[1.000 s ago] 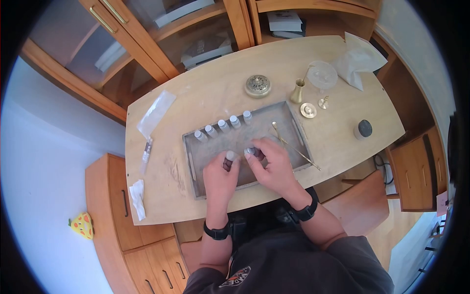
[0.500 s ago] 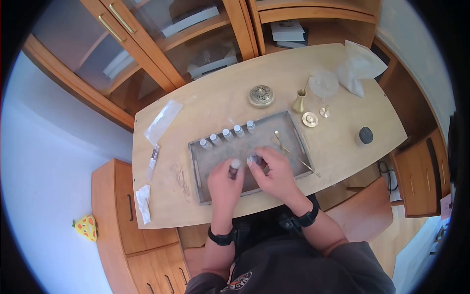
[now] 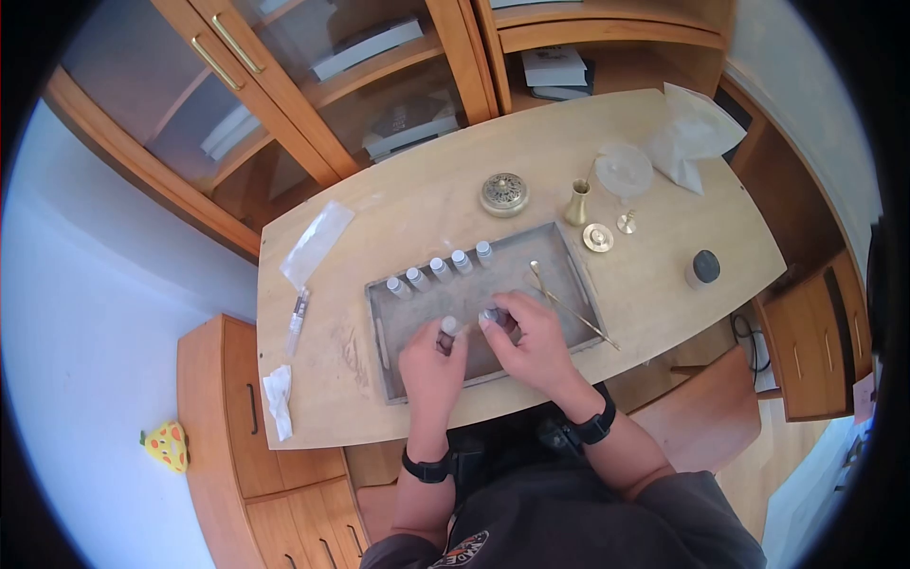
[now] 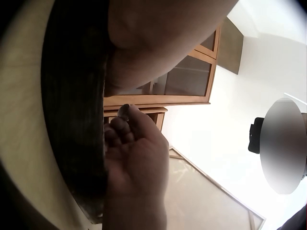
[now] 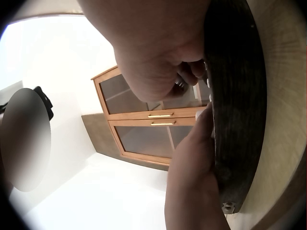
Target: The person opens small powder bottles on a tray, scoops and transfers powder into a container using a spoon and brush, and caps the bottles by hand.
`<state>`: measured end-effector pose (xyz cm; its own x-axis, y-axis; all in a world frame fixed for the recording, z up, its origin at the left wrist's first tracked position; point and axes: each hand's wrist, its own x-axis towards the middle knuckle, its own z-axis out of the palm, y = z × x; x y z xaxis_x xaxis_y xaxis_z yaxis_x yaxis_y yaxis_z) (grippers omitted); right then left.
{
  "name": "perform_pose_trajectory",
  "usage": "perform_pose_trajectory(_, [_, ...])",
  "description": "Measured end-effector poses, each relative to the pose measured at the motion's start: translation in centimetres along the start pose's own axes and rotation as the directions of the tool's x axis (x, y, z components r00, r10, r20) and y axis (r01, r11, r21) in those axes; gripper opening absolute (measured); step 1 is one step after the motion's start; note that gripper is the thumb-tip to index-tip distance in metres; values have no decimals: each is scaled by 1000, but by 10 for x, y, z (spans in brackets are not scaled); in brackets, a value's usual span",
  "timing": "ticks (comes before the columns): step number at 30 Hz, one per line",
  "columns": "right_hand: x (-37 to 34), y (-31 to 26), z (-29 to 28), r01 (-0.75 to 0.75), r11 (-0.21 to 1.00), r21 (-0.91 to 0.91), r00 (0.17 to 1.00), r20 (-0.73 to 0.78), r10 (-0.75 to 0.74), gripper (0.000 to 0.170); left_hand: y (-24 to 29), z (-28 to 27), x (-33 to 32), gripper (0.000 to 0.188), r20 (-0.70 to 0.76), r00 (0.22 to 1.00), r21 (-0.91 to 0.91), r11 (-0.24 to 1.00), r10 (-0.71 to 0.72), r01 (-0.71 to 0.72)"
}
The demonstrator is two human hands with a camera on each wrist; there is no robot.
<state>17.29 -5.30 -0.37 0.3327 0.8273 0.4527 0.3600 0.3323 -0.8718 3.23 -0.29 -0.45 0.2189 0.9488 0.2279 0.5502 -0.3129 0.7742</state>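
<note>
Both hands are close together over the front half of a grey wooden tray. My left hand grips a small glass bottle between thumb and fingers, its cloudy top facing up. Just to the right, my right hand pinches a small pale, shiny piece at its fingertips. In the left wrist view, the right hand shows a clear, shiny end at the fingertips. Along the tray's back edge stands a row of several small white-capped bottles.
Thin brass tools lie across the tray's right side. Behind it stand a round pierced-lid brass burner, a brass vase and small brass pieces. A dark-lidded jar is at right; a plastic bag and crumpled tissue lie left.
The head view has tilted slightly, so the table sits lower in it. Both hands keep their holds over the tray, with little shift between them.
</note>
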Motion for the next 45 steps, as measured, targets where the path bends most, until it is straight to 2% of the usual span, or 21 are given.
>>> perform_pose_trajectory(2, [-4,-1,1,-5,1000,8,1000,0,5,21,-7,-2,1,17,82,996,128,991,35,-45])
perform_pose_trajectory(5, [1,-1,0,-19,1000,-19,999,25,20,21,1,-1,-1,17,-35,998,38,998,49,-47])
perform_pose_trajectory(6, [1,-1,0,-16,1000,-4,1000,16,16,21,0,-1,2,17,-33,998,35,998,54,-53])
perform_pose_trajectory(8, [-2,-1,1,-25,1000,13,1000,15,25,21,-6,-2,2,17,101,993,100,993,58,-68])
perform_pose_trajectory(9, [-2,-2,2,-31,999,29,999,11,31,20,-5,-2,-1,17,99,994,101,993,49,-59])
perform_pose_trajectory(11, [-1,-2,3,-30,999,45,1000,8,30,19,3,-1,-2,17,-25,1000,-2,1000,16,-16])
perform_pose_trajectory(12, [-1,-2,2,-34,999,41,999,4,34,19,0,-2,-2,17,-24,1000,-1,1000,18,-18])
perform_pose_trajectory(14, [-3,-1,1,-37,999,38,999,-3,37,19,-7,-4,0,17,80,996,103,994,40,-48])
perform_pose_trajectory(17, [2,1,0,8,1000,-1,1000,12,-8,21,-5,2,1,15,2,1000,6,1000,2,-2])
perform_pose_trajectory(20, [-6,0,-1,-21,1000,-7,1000,11,21,22,-5,-4,0,17,59,998,41,999,16,-19])
perform_pose_trajectory(24, [-1,0,3,-24,998,51,1000,5,24,19,-3,-3,1,17,44,998,79,996,42,-46])
perform_pose_trajectory(26, [-2,0,0,-37,997,64,999,-17,38,18,-3,-3,-3,16,-41,995,-146,986,-93,86])
perform_pose_trajectory(27, [-1,-2,-1,-28,999,26,999,-14,28,18,-4,-3,-3,16,-31,994,-147,985,-101,96])
perform_pose_trajectory(29, [-1,-3,-1,-57,998,-11,998,7,57,19,-7,-5,0,16,-29,990,-341,932,-139,121])
perform_pose_trajectory(30, [-1,-2,-1,-32,999,-1,999,-33,32,19,-9,-7,-1,16,-12,985,-334,929,-173,159])
perform_pose_trajectory(32, [-1,1,-1,-22,1000,5,998,-57,22,20,-14,-8,1,25,4,999,-590,806,-55,47])
perform_pose_trajectory(33, [-2,1,0,-12,1000,27,996,-86,14,20,-18,-10,-1,25,11,997,-587,806,-75,67])
perform_pose_trajectory(35, [-2,2,1,6,999,51,993,-115,-1,21,-23,-14,2,33,70,998,-709,704,5,47])
perform_pose_trajectory(39, [-1,5,1,24,999,37,992,-124,-19,21,-28,-18,0,31,118,992,-765,640,33,69])
perform_pose_trajectory(41, [-3,3,2,18,999,44,991,-133,-12,21,-31,-19,-2,28,95,972,-834,550,214,-40])
perform_pose_trajectory(45, [-2,2,0,18,999,42,997,-81,-14,21,-33,-20,-3,21,63,962,-837,539,265,-93])
